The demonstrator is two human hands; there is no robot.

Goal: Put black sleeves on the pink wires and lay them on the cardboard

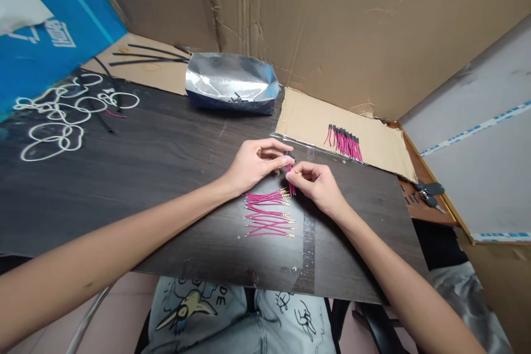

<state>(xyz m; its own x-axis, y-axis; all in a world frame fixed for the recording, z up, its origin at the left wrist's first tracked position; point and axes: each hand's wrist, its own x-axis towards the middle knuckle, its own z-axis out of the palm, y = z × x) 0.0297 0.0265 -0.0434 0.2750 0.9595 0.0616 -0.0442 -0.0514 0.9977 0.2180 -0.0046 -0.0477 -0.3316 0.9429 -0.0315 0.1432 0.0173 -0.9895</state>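
My left hand (263,165) and my right hand (316,183) meet over the middle of the table, both closed. Between them is a small bunch of pinkish-red wires (291,186) with black pieces at the upper end. The left fingers pinch near those black ends, while the right thumb and fingertips grip the wires just below. My fingers partly cover the bunch, so its exact number is hidden. Right beneath the hands, loose pinkish-red wires (267,214) lie sideways in a column, their gold-coloured tips pointing right.
Behind the hands stands an open silver-lined bag (232,74) with small black pieces inside. Finished-looking black-ended wires (346,142) lie on a cardboard sheet (307,113) at right. White rubber bands (62,116) and black tubes (149,55) are at left; keys (429,194) lie far right.
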